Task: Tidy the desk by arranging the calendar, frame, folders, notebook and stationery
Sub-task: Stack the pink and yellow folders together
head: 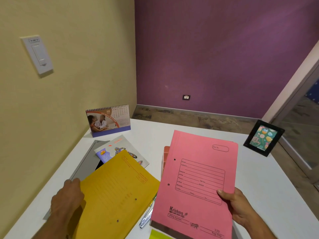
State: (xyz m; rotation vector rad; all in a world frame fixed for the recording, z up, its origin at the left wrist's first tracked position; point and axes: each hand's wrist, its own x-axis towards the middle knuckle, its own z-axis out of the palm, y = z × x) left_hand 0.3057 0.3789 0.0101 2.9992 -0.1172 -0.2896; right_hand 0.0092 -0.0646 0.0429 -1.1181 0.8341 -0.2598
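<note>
Folders fill both hands over a white tabletop (pixel 172 128) set in a corner where a cream wall meets a purple one. At far left, the left hand (pixel 66 200) has its grip on the left edge of a yellow folder (pixel 119 192), fingers curled over that edge; the folder spreads rightward from the hand, its far corner lying over a grey folder (pixel 86 163) and a notebook (pixel 120 149) with a printed cover. Behind these, near the cream wall, a spiral calendar (pixel 108 120) stands upright, its picture side facing the camera. Between the two coloured folders a pen (pixel 146 218) lies on the tabletop, partly hidden under the yellow folder's edge. A yellow-green slip (pixel 156 235) shows at the bottom edge. To the right, a pink folder (pixel 196 183) is tilted up off the tabletop, printed side facing the camera; a further pink item (pixel 166 157) peeks out behind its left edge. The right hand (pixel 240 207) holds it at its lower right edge, thumb pressed on the front, fingers behind, so the folder extends up and left from the grip. At far right, a black frame (pixel 264 138) stands near the tabletop's edge, well apart from both hands.
</note>
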